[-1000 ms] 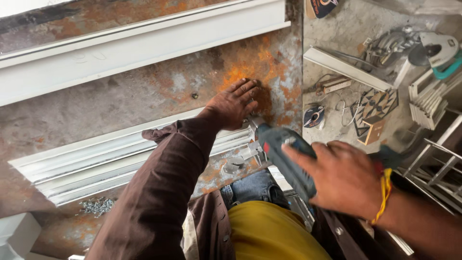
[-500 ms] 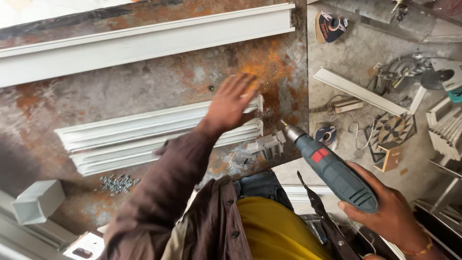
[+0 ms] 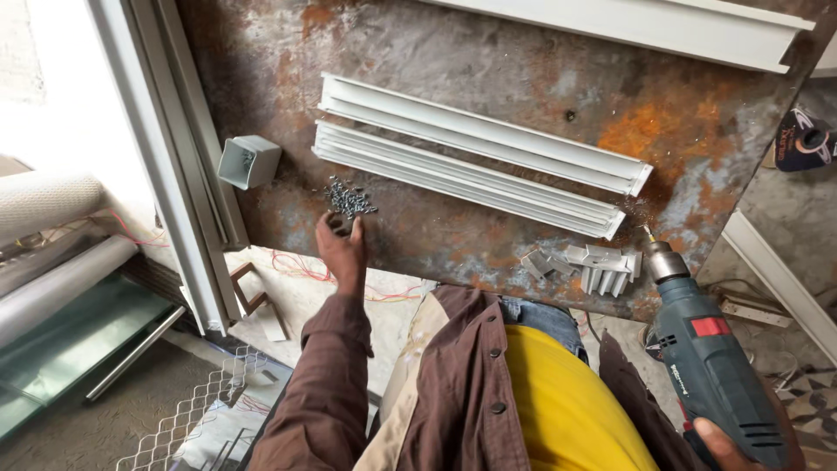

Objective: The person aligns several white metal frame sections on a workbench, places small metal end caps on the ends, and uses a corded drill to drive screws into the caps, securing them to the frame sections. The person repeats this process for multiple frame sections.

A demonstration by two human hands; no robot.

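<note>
Since the earlier frame, the left hand (image 3: 342,249) has left the white rails and moved across to the pile of screws (image 3: 349,199), while the drill (image 3: 715,366) has dropped away from the work.

Nearest, the right hand (image 3: 728,447) shows only at the lower edge, its fingers clenched around the drill's handle; the bit points up toward the rusty surface (image 3: 488,52) without touching it.

Beside the bit lie small white brackets (image 3: 588,264), near the front edge.

The left hand rests at the pile, fingers curled at its near edge; whether a screw is pinched cannot be told.

Just beyond, two white rails (image 3: 475,166) lie side by side, with a short square tube (image 3: 248,161) to their left.

Farthest, another long rail (image 3: 645,26) crosses the surface.

Judgement: drilling is paused and fasteners are being fetched.
</note>
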